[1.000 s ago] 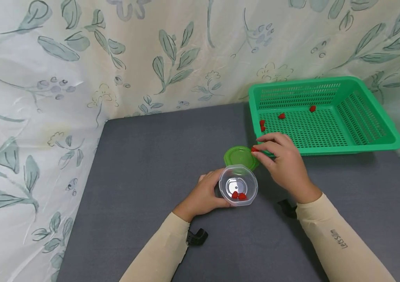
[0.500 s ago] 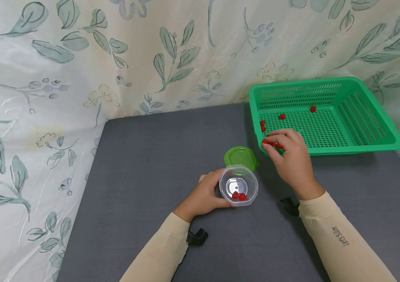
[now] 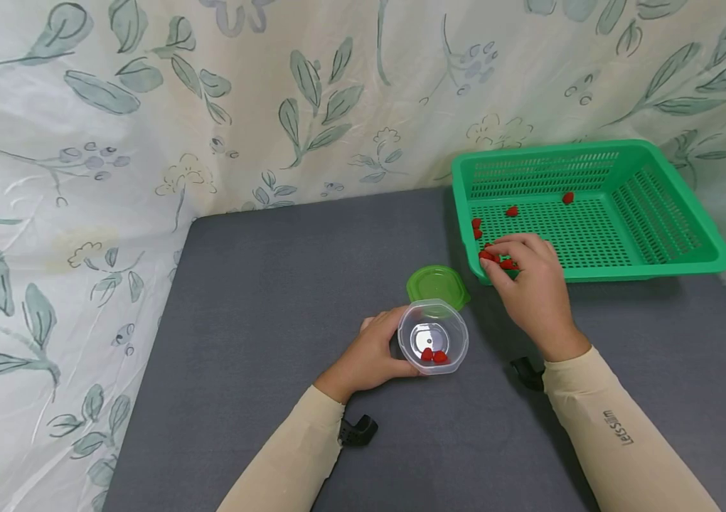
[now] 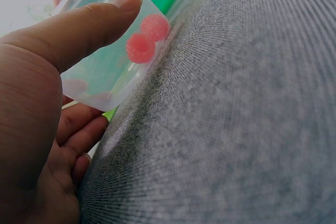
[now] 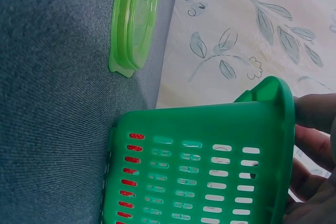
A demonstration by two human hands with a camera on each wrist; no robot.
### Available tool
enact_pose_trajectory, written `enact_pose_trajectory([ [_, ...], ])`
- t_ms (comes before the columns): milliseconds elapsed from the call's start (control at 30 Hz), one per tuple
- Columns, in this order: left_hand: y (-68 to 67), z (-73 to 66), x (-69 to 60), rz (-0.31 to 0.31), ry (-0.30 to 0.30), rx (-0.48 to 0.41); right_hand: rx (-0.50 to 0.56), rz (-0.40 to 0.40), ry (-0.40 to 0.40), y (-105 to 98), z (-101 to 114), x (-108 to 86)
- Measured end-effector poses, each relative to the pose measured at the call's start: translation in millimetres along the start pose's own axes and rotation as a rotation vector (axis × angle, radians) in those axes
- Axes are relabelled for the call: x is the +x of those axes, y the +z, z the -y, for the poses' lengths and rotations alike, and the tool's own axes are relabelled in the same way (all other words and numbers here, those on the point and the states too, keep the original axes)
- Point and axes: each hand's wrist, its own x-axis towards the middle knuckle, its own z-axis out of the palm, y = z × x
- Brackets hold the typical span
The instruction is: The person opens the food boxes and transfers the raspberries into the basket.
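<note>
In the head view my left hand [image 3: 369,359] holds a clear plastic tub [image 3: 410,348] by its side. Its thumb lies along the wall in the left wrist view, with the other fingers on the opposite side. Two red raspberries [image 4: 140,49] sit at the tub's bottom. My right hand [image 3: 532,295] reaches over the near-left corner of a green plastic basket [image 3: 631,270], its thumb and fingers pinching a raspberry [image 3: 487,255]. More raspberries [image 3: 508,264] lie beneath those fingers, partly hidden. The basket wall hides the fingertips in the right wrist view.
A green lid [image 3: 437,283] lies on the grey tabletop [image 3: 273,299] between tub and basket. Several other raspberries [image 3: 512,211] are spread over the basket floor. Behind the table hangs a leaf-patterned cloth [image 3: 337,92].
My right hand has moved right from above the lid, with a raspberry at its fingertips, into the basket's near-left corner. The left hand and tub have stayed put.
</note>
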Motion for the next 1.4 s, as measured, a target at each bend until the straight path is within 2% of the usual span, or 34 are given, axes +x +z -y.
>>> enact_pose_trajectory([
  [333, 0.6, -0.1, -0.3, -0.002, 0.002, 0.001, 0.000, 0.028, 0.004, 0, -1, -0.5],
  [633, 0.6, -1.2, -0.4, -0.003, 0.008, -0.004, 0.030, 0.039, -0.032, 0, 3, -1.3],
  [767, 0.5, -1.7, -0.3, -0.006, 0.014, -0.007, 0.053, 0.055, -0.064, 0, 5, -2.3],
  [1133, -0.2, -1.5, 0.4, 0.002, 0.002, 0.001, 0.130, 0.167, -0.214, 1, 16, -4.0],
  [1400, -1.9, -3.7, 0.2, -0.005, 0.006, -0.013, 0.154, 0.224, -0.251, 8, 26, -7.9],
])
